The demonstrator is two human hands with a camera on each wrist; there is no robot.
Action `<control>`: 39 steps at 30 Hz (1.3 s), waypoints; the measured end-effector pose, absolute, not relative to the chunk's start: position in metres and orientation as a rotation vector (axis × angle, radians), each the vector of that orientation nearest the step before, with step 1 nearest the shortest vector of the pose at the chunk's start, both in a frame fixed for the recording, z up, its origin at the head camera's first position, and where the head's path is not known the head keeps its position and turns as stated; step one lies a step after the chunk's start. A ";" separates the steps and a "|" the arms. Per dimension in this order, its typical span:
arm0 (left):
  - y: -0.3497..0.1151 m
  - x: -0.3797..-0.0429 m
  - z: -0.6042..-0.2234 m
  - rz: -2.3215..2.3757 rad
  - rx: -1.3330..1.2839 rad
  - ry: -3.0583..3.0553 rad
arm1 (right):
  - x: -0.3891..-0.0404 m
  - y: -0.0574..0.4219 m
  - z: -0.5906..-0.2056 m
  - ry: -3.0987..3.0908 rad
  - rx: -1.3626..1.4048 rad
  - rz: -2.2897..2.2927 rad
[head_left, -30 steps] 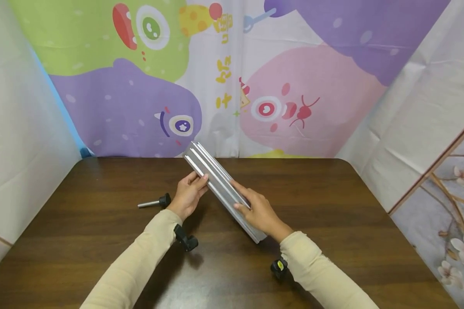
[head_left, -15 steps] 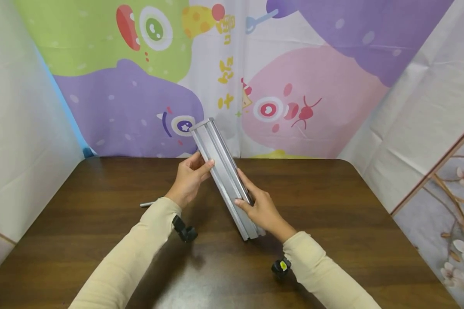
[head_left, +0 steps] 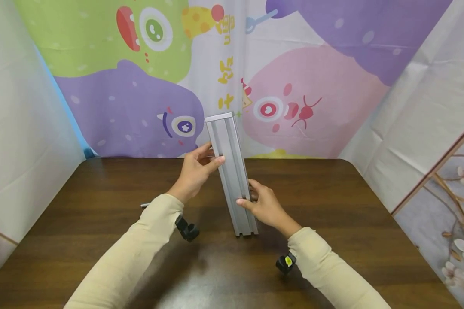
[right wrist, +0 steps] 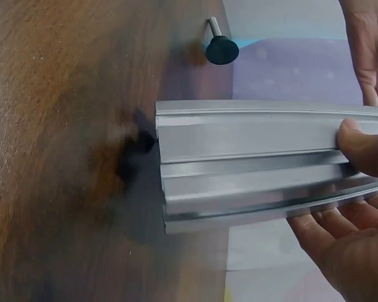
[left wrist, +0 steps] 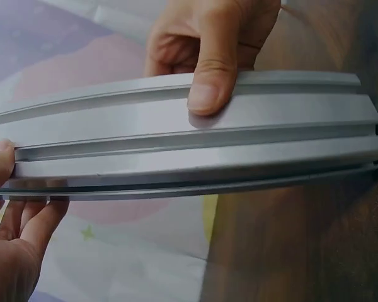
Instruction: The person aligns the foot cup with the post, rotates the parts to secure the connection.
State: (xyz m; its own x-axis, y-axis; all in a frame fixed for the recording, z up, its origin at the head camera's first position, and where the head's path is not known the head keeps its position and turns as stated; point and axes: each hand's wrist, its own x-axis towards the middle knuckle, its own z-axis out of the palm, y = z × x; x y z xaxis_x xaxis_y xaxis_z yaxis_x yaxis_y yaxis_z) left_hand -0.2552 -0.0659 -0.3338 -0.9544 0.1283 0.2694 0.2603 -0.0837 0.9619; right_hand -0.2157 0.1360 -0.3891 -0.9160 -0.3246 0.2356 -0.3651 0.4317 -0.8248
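A silver aluminium extrusion profile (head_left: pixel 232 171) with long grooves stands nearly upright before me, leaning slightly left, with a flat plate across its top end. My left hand (head_left: pixel 195 174) grips its left edge in the upper half, thumb on the front face and fingers behind. Lower down, my right hand (head_left: pixel 268 208) holds the right edge, its thumb pressed on the face; both grips show in the left wrist view around the profile (left wrist: pixel 138 119). Grooves are open at the lower end of the profile (right wrist: pixel 239 138); whether that end touches the table I cannot tell.
A bolt with a round black knob (right wrist: pixel 222 50) lies on the brown wooden table (head_left: pixel 325 201); in the head view my left sleeve hides all but its metal rod (head_left: pixel 145 205). Behind the table hangs a cartoon-printed cloth (head_left: pixel 309 98); white cloth (head_left: pixel 19 128) lines the sides.
The profile has turned from a slant to nearly upright, its top end rising and moving right. Both hands have kept hold, the left rising with it. My left sleeve now covers the bolt's knob.
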 end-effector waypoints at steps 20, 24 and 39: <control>-0.047 -0.224 -0.311 -1.812 -0.725 -2.186 | -0.208 0.146 -0.388 -2.574 0.724 1.599; -0.048 -0.219 -0.313 -1.774 -0.736 -2.193 | -0.194 0.144 -0.372 -2.582 0.741 1.607; -0.046 -0.201 -0.315 -1.674 -0.762 -2.255 | -0.207 0.157 -0.400 -2.622 0.720 1.600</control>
